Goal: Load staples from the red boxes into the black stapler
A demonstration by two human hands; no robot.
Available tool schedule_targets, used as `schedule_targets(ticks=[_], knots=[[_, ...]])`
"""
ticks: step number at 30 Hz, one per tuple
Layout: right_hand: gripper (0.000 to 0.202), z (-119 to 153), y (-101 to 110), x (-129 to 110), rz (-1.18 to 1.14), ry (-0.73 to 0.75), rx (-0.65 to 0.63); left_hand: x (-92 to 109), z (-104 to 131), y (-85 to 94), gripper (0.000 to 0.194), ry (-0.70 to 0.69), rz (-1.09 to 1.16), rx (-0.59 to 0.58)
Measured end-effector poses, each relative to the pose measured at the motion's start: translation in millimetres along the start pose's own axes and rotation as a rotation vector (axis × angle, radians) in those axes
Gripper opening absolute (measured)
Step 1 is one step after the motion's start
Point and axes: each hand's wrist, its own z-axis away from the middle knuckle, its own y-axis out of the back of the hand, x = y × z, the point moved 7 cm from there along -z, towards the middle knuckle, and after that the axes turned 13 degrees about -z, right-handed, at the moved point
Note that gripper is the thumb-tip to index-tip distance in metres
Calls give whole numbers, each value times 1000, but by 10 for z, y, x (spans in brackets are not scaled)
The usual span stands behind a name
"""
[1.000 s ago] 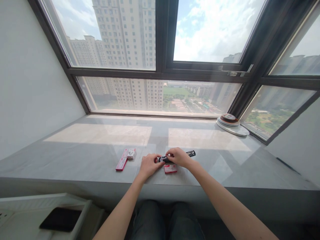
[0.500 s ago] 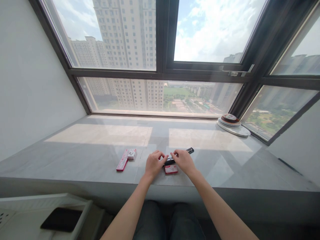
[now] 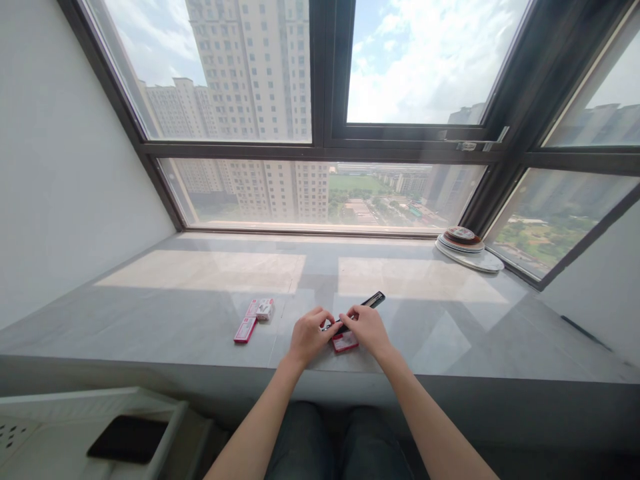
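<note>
Looking down from the head camera, the view shows two bare hands at work just below the centre of the frame, over a pale, glossy window ledge [image 3: 170, 327]. Between them is a long black tool [image 3: 375, 299], slanting, its far end pointing to the upper right. The right hand [image 3: 369, 327] grips its middle, fingers curled and thumb pressed in. The left hand [image 3: 311, 335] is bent around its lower-left end, thumb against it; whether it grips firmly, I cannot tell. A red-and-white box [image 3: 345, 344] lies directly below the tool, partly hidden by it and the right hand.

Left of the hands, two flat pink-and-white packets [image 3: 245, 331] lie end to end, with a small white box [image 3: 265, 309] beside the upper one. At the right, near the window frame [image 3: 403, 155], sits a stack of plates [image 3: 463, 245]. At lower left, a flat black object [image 3: 129, 439] lies on a white unit [image 3: 45, 403].
</note>
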Motion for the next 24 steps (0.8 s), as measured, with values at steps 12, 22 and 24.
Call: schedule_targets(ticks=[12, 22, 24], knots=[[23, 48, -64, 99, -81, -130, 3, -88, -9, -139, 17, 13, 115, -56], [23, 61, -73, 45, -31, -185, 8, -115, 7, -85, 22, 55, 129, -20], [23, 65, -59, 48, -38, -183, 4, -106, 53, -22, 25, 74, 84, 17]])
